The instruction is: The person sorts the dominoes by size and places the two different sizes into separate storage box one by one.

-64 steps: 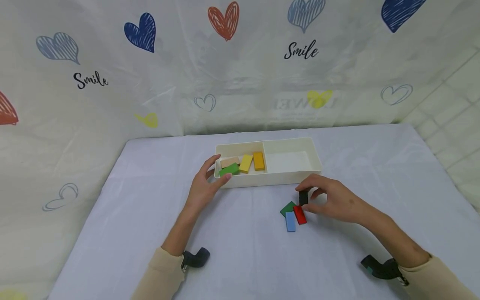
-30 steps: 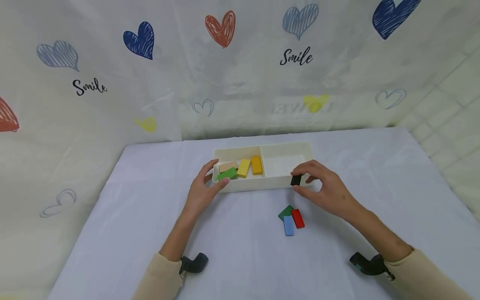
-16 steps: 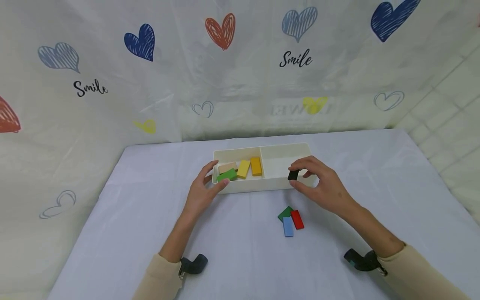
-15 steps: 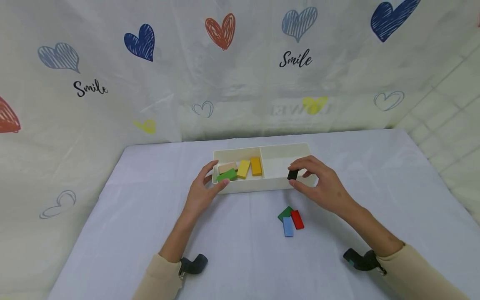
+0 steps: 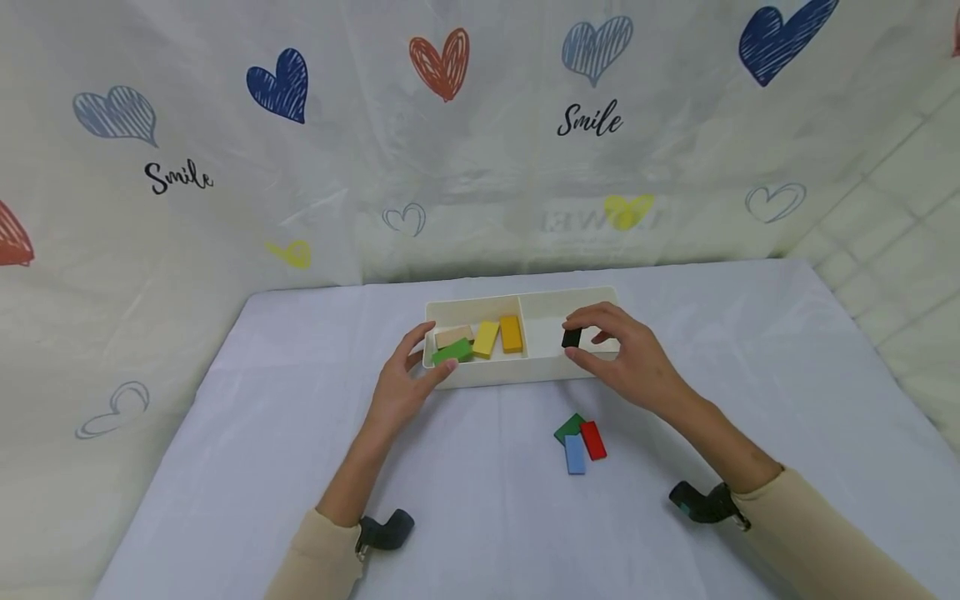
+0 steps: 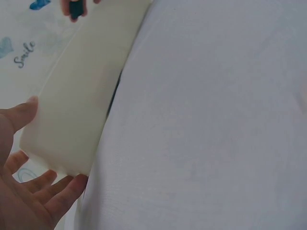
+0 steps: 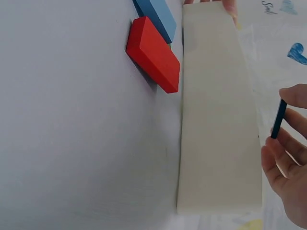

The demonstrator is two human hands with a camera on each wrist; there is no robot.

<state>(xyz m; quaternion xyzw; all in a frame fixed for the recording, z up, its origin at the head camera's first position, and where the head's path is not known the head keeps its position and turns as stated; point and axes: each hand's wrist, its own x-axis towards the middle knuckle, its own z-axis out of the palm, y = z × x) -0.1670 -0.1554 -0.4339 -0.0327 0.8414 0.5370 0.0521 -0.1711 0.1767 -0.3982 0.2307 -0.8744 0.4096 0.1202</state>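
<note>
A white two-compartment box (image 5: 517, 372) stands on the table. My left hand (image 5: 397, 385) holds its left end, the thumb against the front wall and the fingers around the end. My right hand (image 5: 633, 358) pinches a small black block (image 5: 572, 338) between thumb and fingers, above the box's right compartment. In the right wrist view this block (image 7: 278, 120) appears as a thin dark slab. The left compartment has a beige block (image 5: 453, 336), a light green block (image 5: 452, 352), a yellow block (image 5: 486, 340) and an orange-yellow block (image 5: 511, 334).
In front of the box, a dark green block (image 5: 569, 428), a red block (image 5: 593, 440) and a blue block (image 5: 575, 455) lie close together. A white cloth (image 5: 480, 517) covers the table. Behind it hangs a sheet printed with hearts (image 5: 438, 65).
My right hand has picked the black block up from beside the red one and carried it up and left, over the right compartment. The left hand stays on the box's end.
</note>
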